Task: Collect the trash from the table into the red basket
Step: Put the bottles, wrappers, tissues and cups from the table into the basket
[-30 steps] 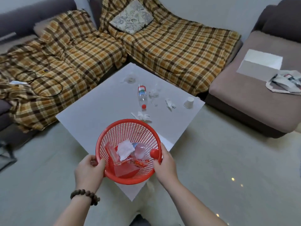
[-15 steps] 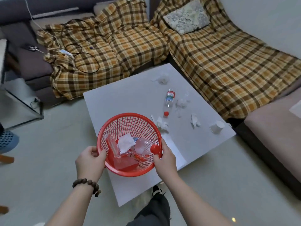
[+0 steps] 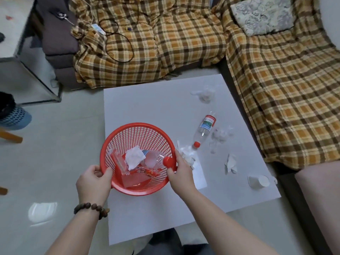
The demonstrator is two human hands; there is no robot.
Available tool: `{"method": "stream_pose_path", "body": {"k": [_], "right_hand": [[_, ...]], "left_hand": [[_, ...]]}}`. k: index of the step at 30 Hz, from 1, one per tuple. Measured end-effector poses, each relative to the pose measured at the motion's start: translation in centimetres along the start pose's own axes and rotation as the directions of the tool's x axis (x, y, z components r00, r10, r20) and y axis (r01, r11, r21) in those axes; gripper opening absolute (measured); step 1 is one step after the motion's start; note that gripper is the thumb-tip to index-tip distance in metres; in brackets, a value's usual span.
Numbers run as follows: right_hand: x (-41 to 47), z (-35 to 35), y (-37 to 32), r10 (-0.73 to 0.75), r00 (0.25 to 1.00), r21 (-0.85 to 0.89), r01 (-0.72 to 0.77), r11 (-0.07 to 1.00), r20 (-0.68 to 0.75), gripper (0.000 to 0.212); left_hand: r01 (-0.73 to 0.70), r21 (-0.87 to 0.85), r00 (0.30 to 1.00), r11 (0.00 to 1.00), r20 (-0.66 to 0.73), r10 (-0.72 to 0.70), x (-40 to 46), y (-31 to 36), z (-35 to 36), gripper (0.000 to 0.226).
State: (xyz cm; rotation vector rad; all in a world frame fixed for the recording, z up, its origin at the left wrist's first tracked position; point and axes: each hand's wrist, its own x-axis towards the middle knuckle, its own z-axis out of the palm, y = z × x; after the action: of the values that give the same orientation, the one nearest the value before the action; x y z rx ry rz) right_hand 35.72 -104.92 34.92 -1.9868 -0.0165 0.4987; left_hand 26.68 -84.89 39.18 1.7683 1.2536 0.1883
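Both hands hold the red basket (image 3: 139,131) over the near left part of the white table (image 3: 147,103). My left hand (image 3: 92,181) grips its left rim and my right hand (image 3: 181,172) its right rim. Inside lie a white tissue, a clear bottle with a red cap and red wrappers. On the table remain a plastic bottle (image 3: 205,128) lying flat, crumpled tissue (image 3: 187,153) right beside my right hand, more tissue (image 3: 219,137), a scrap (image 3: 230,163), clear plastic wrap (image 3: 204,92) at the far side, and a tipped paper cup (image 3: 258,181).
Plaid-covered sofas (image 3: 276,80) border the table's far and right sides, with a cushion (image 3: 263,14) and cables (image 3: 117,39) on them. A glass side table (image 3: 24,57) stands at the left. A flat paper sheet (image 3: 199,173) lies under my right hand's side.
The view has swung left and I have shifted around the table, so its long edge now faces me. Both hands still grip the basket, which stays over the near left part.
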Motion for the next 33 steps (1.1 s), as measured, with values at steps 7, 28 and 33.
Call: {"method": "stream_pose_path", "body": {"k": [7, 28, 33], "right_hand": [[5.3, -0.7, 5.5, 0.080, 0.989, -0.100, -0.068, 0.993, 0.122, 0.058], [17.6, -4.3, 15.3, 0.011, 0.957, -0.574, 0.165, 0.802, 0.291, 0.017], [15.3, -6.5, 10.0, -0.174, 0.965, -0.327, 0.232, 0.916, 0.198, 0.017]], "left_hand": [[0.146, 0.030, 0.979, 0.989, -0.149, -0.140, 0.1, -2.6, -0.2, 0.013], [0.257, 0.141, 0.914, 0.956, -0.357, -0.193, -2.6, -4.9, 4.5, 0.030], [0.172, 0.155, 0.931, 0.973, -0.347, -0.110, -2.3, -2.5, 5.7, 0.013]]}}
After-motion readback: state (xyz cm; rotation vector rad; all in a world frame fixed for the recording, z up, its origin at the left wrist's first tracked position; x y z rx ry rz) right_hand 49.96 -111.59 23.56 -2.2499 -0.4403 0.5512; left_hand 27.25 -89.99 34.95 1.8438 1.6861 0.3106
